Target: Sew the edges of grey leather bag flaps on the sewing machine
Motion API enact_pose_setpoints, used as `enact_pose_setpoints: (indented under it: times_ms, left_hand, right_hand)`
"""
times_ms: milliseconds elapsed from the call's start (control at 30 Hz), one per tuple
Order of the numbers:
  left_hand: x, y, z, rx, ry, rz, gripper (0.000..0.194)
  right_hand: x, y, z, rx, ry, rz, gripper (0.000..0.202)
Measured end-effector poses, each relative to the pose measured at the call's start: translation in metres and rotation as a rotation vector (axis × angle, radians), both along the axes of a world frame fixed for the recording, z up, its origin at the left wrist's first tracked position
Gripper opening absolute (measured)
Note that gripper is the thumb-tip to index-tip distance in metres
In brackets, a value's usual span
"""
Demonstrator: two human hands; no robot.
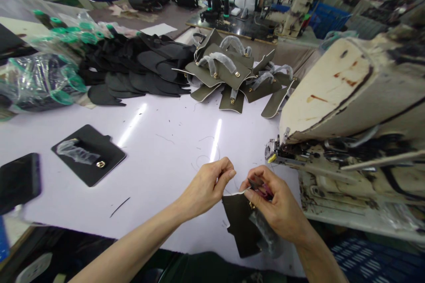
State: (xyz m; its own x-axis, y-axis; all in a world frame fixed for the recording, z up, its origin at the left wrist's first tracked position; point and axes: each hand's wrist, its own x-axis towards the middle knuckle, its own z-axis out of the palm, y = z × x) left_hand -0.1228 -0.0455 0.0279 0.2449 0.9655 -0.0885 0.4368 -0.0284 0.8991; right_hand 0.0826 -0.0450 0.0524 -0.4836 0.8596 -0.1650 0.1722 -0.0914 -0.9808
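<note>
My right hand is closed around small thread snips with dark blades and a purplish handle. Its thumb and fingers also grip the pale top edge of an olive-brown leather panel. This panel hangs down near the table's front edge, with a plastic-wrapped handle and a gold fitting partly behind my hand. Just left of it, my left hand is pinched shut above the panel's corner. A fine thread shows by its fingertips.
A sewing machine stands close on the right. Olive panels with wrapped handles and black pieces are piled at the back. Left lie a black panel, a phone and bagged thread spools. Loose threads dot the white table.
</note>
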Motion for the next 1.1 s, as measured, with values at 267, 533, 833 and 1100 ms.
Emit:
enact_pose_setpoints:
  times_ms: [267, 533, 833, 1100]
  left_hand:
    - [-0.003, 0.003, -0.007, -0.551, -0.900, -0.166, 0.026]
    - [0.010, -0.004, -0.006, -0.733, -1.122, -0.143, 0.027]
    - [0.013, -0.007, 0.000, -0.699, -1.036, -0.095, 0.032]
    - [0.000, -0.004, -0.008, -0.532, -0.683, -0.085, 0.031]
  right_hand:
    - [0.002, -0.001, -0.006, -0.012, -0.028, 0.016, 0.009]
    - [0.006, -0.003, -0.009, -0.037, -0.003, 0.046, 0.017]
    - [0.007, -0.003, -0.011, -0.034, -0.014, 0.059, 0.018]
    - [0.002, 0.000, -0.011, -0.011, -0.082, 0.030, 0.015]
